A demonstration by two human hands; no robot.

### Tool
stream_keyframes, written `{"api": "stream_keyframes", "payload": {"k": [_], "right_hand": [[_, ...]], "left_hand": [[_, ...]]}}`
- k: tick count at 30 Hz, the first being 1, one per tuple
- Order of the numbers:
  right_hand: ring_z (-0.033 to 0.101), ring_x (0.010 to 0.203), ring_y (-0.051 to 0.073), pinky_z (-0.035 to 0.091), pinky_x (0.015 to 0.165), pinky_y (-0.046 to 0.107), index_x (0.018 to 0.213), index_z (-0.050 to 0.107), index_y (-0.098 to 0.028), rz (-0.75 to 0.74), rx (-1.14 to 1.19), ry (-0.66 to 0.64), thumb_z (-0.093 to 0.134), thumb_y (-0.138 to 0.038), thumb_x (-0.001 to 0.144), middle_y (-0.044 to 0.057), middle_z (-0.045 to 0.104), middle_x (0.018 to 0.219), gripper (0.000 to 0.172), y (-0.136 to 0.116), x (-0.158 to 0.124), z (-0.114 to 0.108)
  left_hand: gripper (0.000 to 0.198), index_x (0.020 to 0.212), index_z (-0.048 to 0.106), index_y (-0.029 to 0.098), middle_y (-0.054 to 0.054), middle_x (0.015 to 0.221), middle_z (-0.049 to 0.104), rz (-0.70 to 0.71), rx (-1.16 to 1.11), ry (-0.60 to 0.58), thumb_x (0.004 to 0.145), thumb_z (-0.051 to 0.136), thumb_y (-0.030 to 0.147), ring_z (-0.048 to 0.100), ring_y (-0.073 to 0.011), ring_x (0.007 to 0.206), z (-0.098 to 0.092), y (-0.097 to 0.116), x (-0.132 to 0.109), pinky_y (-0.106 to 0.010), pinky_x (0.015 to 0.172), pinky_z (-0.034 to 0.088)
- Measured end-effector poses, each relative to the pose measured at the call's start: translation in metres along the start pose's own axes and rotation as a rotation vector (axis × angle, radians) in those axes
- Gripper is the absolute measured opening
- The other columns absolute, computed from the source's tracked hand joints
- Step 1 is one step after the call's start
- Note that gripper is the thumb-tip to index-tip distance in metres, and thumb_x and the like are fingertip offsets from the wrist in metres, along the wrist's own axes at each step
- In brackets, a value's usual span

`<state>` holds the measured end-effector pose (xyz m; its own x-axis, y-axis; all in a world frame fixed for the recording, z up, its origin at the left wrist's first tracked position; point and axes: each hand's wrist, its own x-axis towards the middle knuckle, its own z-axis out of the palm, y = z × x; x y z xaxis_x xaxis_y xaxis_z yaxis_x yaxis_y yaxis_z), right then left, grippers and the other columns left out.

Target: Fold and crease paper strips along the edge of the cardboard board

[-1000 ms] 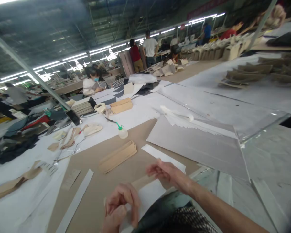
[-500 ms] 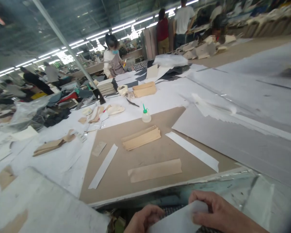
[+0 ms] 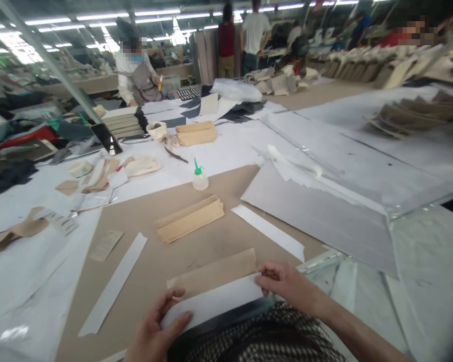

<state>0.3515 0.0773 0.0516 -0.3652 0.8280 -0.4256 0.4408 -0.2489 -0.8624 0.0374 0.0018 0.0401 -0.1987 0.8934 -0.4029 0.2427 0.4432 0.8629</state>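
Note:
My left hand and my right hand hold a white paper strip by its two ends, each pinching it between thumb and fingers. The strip lies along the near edge of a tan paper strip on the brown board. Just beyond sit a stack of tan strips, a long white strip to the right and another white strip to the left. A small glue bottle with a green nozzle stands behind the stack.
A large grey sheet lies to the right under clear plastic. Paper scraps and tan pieces litter the white table on the left. More tan stacks sit farther back. People stand and work at far tables.
The view swung back down over the board. Both hands came up from the table's near edge with the white strip and now hold it against the tan strip.

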Motion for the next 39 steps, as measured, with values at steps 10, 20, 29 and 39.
{"api": "stream_keyframes", "payload": {"k": [10,20,29,39], "right_hand": [[0.052,0.067,0.013,0.035,0.062,0.025,0.072,0.06,-0.019,-0.12,-0.362,0.16,0.068,-0.029,0.083,-0.003,0.056,0.071,0.017,0.007,0.04,-0.016],[0.054,0.07,0.014,0.035,0.066,0.026,0.073,0.06,-0.02,-0.185,-0.53,0.271,0.069,-0.023,0.086,-0.003,0.058,0.075,0.016,0.015,0.043,-0.007],[0.055,0.068,0.012,0.035,0.063,0.025,0.073,0.06,-0.021,-0.232,-0.579,0.313,0.07,-0.024,0.087,-0.004,0.059,0.075,0.018,0.02,0.043,-0.004],[0.057,0.07,0.014,0.037,0.064,0.026,0.074,0.061,-0.022,-0.233,-0.607,0.32,0.064,-0.03,0.091,-0.002,0.063,0.078,0.019,0.022,0.042,-0.003]], "left_hand": [[0.063,0.115,0.064,0.024,0.0,0.085,0.074,0.105,0.387,-0.045,0.07,0.069,0.067,0.069,-0.0235,0.079,-0.006,0.003,0.05,-0.031,0.071,0.052],[0.055,0.108,0.066,0.025,-0.001,0.083,0.073,0.149,0.451,0.02,0.071,0.065,0.066,0.068,-0.0237,0.074,0.009,0.004,0.054,-0.033,0.069,0.05],[0.05,0.111,0.064,0.025,-0.003,0.089,0.075,0.159,0.514,-0.009,0.078,0.061,0.062,0.07,-0.0244,0.079,0.007,0.002,0.057,-0.033,0.071,0.051],[0.051,0.112,0.064,0.024,-0.003,0.089,0.075,0.174,0.513,-0.01,0.077,0.062,0.061,0.071,-0.026,0.08,0.007,0.002,0.058,-0.035,0.072,0.052]]}}
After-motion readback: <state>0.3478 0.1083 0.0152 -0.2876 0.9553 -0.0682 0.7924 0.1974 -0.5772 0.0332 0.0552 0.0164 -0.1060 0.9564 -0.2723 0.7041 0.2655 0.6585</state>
